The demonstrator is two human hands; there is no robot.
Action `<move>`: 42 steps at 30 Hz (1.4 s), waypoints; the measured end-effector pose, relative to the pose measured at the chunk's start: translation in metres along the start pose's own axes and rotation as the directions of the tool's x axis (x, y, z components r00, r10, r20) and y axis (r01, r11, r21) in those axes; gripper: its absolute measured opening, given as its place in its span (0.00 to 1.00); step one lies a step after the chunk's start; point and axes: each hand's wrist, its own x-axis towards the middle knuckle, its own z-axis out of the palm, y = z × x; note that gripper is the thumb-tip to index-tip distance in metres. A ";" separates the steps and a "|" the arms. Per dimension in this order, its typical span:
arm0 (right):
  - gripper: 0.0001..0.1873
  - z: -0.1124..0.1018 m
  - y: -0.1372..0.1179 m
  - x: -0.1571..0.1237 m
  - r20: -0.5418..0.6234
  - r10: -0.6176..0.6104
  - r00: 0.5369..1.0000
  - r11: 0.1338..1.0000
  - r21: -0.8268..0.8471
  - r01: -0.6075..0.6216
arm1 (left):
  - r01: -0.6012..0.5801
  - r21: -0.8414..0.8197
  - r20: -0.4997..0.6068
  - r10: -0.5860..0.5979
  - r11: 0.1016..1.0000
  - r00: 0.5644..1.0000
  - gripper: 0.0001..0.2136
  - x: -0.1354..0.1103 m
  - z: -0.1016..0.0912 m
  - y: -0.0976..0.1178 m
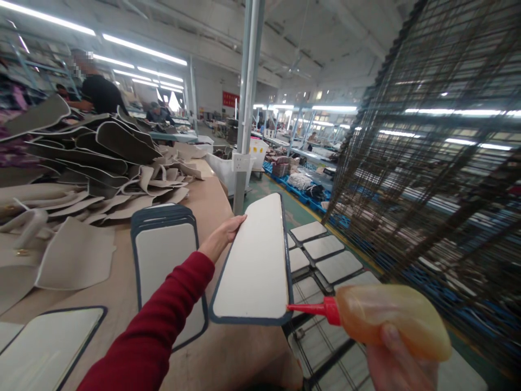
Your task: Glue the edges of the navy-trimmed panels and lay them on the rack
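My left hand [224,237], in a red sleeve, grips the far left edge of a white panel [256,260] with a dark blue border and tilts it above the table's edge. In my right hand [401,355] is a squeeze bottle [391,317] of amber liquid with a red nozzle [311,308]. The nozzle tip meets the panel's near right corner, along the seam between white face and blue border. Left of the held panel, a stack of similar panels [169,260] lies on the table, partly hidden by my forearm. Another such panel [52,347] lies at the lower left.
Grey and beige cut pieces [97,152] are heaped on the table [211,190] at the left. A metal post [247,81] stands beyond the table. On the right, a wire rack [325,288] holds white panels below tilted mesh racks [427,136]. People work farther back.
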 end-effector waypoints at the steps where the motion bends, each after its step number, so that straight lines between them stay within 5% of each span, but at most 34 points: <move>1: 0.20 0.001 -0.002 -0.001 -0.013 0.001 1.000 1.000 -0.013 -0.001 | -0.004 -0.013 -0.012 0.004 1.000 1.000 0.15 0.000 -0.002 0.001; 6: 0.30 0.009 -0.016 -0.003 -0.123 0.043 0.992 0.999 -0.020 -0.046 | -0.032 -0.074 -0.063 0.027 0.997 0.998 0.17 -0.004 -0.005 0.002; 9: 0.26 0.008 -0.015 -0.003 -0.149 0.015 0.989 0.998 -0.060 -0.024 | -0.047 -0.105 -0.090 0.037 0.993 0.995 0.17 -0.009 -0.005 0.000; 14: 0.06 -0.009 -0.009 0.001 -0.048 -0.304 0.952 0.891 -0.368 0.266 | -0.060 -0.146 -0.142 0.039 0.988 0.989 0.17 -0.012 -0.003 -0.004; 18: 0.05 -0.009 -0.014 0.004 0.014 -0.500 0.866 0.738 -0.517 0.434 | -0.061 -0.172 -0.183 0.029 0.983 0.983 0.17 -0.012 0.000 -0.006; 21: 0.07 -0.004 -0.020 0.003 -0.041 -0.420 0.906 0.793 -0.502 0.345 | -0.059 -0.182 -0.208 0.021 0.981 0.978 0.17 -0.013 0.003 -0.006; 25: 0.09 0.001 -0.030 0.004 -0.227 -0.110 0.968 0.955 -0.294 0.040 | -0.051 -0.187 -0.230 0.007 0.981 0.973 0.17 -0.016 0.007 -0.005; 36: 0.23 0.049 -0.062 -0.010 -0.381 0.208 0.901 0.978 0.110 -0.179 | -0.060 -0.184 -0.267 0.009 0.981 0.964 0.17 -0.013 0.004 -0.007; 42: 0.21 0.052 -0.062 -0.009 -0.345 0.297 0.890 0.938 0.282 -0.203 | -0.071 -0.184 -0.274 0.018 0.980 0.962 0.17 -0.008 0.001 -0.009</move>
